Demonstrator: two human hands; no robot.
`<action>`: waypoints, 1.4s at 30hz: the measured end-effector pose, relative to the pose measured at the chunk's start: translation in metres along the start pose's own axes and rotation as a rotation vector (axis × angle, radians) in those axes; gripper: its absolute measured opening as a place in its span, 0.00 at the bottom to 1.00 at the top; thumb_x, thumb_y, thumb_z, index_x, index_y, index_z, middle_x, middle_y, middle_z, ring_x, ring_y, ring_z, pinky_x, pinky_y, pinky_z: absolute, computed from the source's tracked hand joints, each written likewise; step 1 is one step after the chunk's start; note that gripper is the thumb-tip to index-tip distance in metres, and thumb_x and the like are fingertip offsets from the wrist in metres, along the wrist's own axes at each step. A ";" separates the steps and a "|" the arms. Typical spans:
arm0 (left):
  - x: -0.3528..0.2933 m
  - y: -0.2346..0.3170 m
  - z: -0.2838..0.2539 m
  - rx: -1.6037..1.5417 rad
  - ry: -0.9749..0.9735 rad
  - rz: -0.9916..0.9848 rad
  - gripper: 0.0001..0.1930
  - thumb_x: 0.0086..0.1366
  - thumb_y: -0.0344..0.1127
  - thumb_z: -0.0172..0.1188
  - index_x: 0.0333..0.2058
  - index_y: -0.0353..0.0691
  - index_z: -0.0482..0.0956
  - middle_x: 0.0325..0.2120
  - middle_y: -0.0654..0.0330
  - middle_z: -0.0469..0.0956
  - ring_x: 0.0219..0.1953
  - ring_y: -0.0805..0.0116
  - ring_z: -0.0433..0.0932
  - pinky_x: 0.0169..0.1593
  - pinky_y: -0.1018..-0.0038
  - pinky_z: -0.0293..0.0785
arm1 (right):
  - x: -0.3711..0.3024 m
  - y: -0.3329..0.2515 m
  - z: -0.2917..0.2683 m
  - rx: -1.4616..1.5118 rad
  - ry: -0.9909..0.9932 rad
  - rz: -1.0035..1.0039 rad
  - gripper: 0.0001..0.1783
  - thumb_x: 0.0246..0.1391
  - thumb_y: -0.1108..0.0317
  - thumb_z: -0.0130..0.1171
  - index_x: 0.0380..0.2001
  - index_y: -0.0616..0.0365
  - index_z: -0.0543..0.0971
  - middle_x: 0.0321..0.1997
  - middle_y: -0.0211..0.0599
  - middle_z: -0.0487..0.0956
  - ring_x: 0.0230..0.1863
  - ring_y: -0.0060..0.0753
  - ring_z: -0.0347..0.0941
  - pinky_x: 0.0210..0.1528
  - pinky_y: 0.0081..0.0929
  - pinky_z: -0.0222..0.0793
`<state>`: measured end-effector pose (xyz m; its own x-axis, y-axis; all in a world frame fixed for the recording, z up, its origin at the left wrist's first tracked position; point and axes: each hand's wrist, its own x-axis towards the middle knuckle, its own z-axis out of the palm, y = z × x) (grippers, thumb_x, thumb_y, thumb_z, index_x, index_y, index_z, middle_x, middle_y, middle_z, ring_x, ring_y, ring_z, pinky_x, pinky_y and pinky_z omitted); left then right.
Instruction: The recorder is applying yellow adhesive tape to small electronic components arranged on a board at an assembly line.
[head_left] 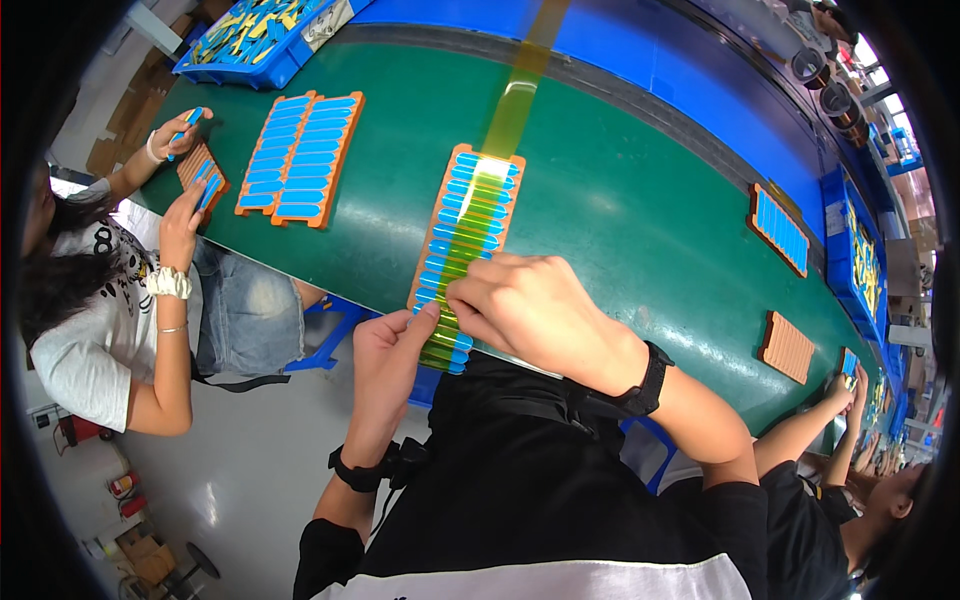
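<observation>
In front of me, an orange slotted tray (pixel 421 260) holds a row of blue flat strips (pixel 436 247). A long translucent yellow tape (pixel 512 95) comes down from the far side and lies lengthwise over the strips. My left hand (pixel 385 362) is closed at the tray's near left edge, its thumb on top; its other fingers are partly hidden. My right hand (pixel 540 310) is closed, curled fingertips at the tape near the tray's lower part. The tray's near end reaches the table edge by my body.
Two filled orange trays (pixel 322 160) lie to the left, beside a person (pixel 110 290) handling strips. A blue bin (pixel 250 45) of strips stands far left. Rightward on the green table (pixel 620 210) are a filled tray (pixel 778 230), a bare tray (pixel 788 347) and another person (pixel 815 500).
</observation>
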<state>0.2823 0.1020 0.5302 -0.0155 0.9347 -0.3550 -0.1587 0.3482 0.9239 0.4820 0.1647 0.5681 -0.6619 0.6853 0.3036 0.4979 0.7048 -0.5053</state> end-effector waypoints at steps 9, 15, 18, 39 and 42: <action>0.016 0.007 0.002 0.008 -0.031 -0.027 0.16 0.73 0.38 0.61 0.33 0.29 0.85 0.26 0.61 0.85 0.24 0.84 0.77 0.28 0.83 0.71 | 0.040 0.065 -0.020 -0.077 0.022 0.186 0.09 0.56 0.64 0.59 0.31 0.59 0.82 0.32 0.42 0.81 0.33 0.49 0.79 0.35 0.43 0.74; 0.020 0.013 0.003 0.036 -0.073 -0.010 0.16 0.73 0.38 0.60 0.34 0.27 0.85 0.26 0.59 0.85 0.23 0.82 0.79 0.28 0.82 0.74 | 0.054 0.093 -0.043 -0.149 0.211 0.261 0.11 0.58 0.64 0.59 0.34 0.61 0.85 0.33 0.44 0.82 0.36 0.50 0.80 0.41 0.43 0.76; 0.016 0.018 0.007 0.110 -0.018 0.056 0.15 0.73 0.37 0.60 0.36 0.27 0.85 0.26 0.60 0.85 0.23 0.82 0.78 0.28 0.82 0.73 | 0.042 0.083 -0.050 -0.094 0.320 0.258 0.11 0.58 0.64 0.60 0.35 0.61 0.85 0.34 0.44 0.82 0.35 0.49 0.80 0.40 0.43 0.76; 0.060 0.038 -0.040 -0.223 -0.634 0.370 0.32 0.62 0.44 0.64 0.53 0.21 0.65 0.33 0.43 0.80 0.20 0.51 0.80 0.24 0.58 0.82 | -0.035 0.039 -0.059 -0.644 -0.145 0.487 0.34 0.33 0.65 0.74 0.51 0.53 0.78 0.48 0.40 0.79 0.56 0.46 0.73 0.66 0.46 0.62; 0.054 0.030 -0.028 -0.146 -0.564 0.246 0.39 0.58 0.46 0.68 0.56 0.19 0.63 0.35 0.44 0.81 0.23 0.48 0.83 0.26 0.56 0.83 | -0.085 0.059 -0.109 -0.586 -0.073 0.764 0.37 0.35 0.70 0.72 0.55 0.56 0.76 0.53 0.43 0.78 0.59 0.50 0.72 0.68 0.48 0.62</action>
<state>0.2492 0.1611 0.5346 0.4475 0.8937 0.0319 -0.3502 0.1423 0.9258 0.6293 0.1680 0.6004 -0.0666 0.9978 -0.0010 0.9962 0.0664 -0.0562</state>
